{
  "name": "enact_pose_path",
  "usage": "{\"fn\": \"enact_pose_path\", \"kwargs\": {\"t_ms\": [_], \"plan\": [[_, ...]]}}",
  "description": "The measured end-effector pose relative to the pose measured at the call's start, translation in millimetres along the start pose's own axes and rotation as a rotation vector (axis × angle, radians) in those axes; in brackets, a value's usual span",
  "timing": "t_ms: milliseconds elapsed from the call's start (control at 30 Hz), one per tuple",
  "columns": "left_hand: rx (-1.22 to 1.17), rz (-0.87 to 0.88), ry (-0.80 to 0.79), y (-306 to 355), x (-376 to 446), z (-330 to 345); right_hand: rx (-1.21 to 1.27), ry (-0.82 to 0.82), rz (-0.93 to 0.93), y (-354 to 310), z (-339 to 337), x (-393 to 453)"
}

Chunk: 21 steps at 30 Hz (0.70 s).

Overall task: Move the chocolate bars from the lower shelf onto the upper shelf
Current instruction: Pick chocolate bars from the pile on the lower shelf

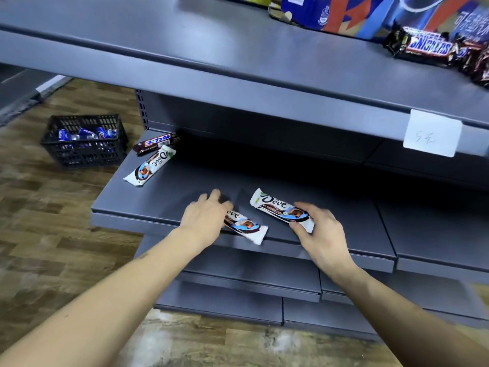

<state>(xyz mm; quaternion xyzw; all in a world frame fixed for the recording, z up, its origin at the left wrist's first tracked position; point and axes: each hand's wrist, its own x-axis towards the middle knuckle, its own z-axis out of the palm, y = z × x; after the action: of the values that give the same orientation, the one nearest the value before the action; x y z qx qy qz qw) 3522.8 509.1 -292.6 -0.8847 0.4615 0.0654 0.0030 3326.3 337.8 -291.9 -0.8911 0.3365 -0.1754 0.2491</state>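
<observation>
On the grey lower shelf point(164, 197) lie several chocolate bars. My right hand point(321, 234) pinches the near end of a white Dove bar point(277, 206) between thumb and fingers. My left hand point(205, 218) lies over one end of another white Dove bar point(246, 225) at the shelf's front edge; whether its fingers grip the bar is hidden. A third Dove bar point(150, 165) and a brown Snickers bar point(156, 143) rest at the shelf's left end. On the upper shelf point(185, 49), at the right, lie several Snickers bars point(428, 46).
A blue and red bag point(344, 14) stands at the back of the upper shelf. A white price tag point(432, 133) hangs on that shelf's front lip. A black crate point(84, 144) with blue cans stands on the wooden floor at the left. More grey shelves point(251, 276) step out below.
</observation>
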Motion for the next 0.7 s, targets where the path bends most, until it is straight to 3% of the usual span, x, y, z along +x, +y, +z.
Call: {"fn": "enact_pose_path", "kwargs": {"t_ms": [100,367,700], "plan": [[0.134,0.072,0.108,0,-7,4,0.032,-0.016,-0.017,-2,-4,-5],[0.122,0.327,0.364,20,-57,14,0.032,-0.002,-0.122,11,-43,-33],[0.127,0.537,0.488,159,-132,-44,0.059,0.135,-0.167,73,-158,-124]]}}
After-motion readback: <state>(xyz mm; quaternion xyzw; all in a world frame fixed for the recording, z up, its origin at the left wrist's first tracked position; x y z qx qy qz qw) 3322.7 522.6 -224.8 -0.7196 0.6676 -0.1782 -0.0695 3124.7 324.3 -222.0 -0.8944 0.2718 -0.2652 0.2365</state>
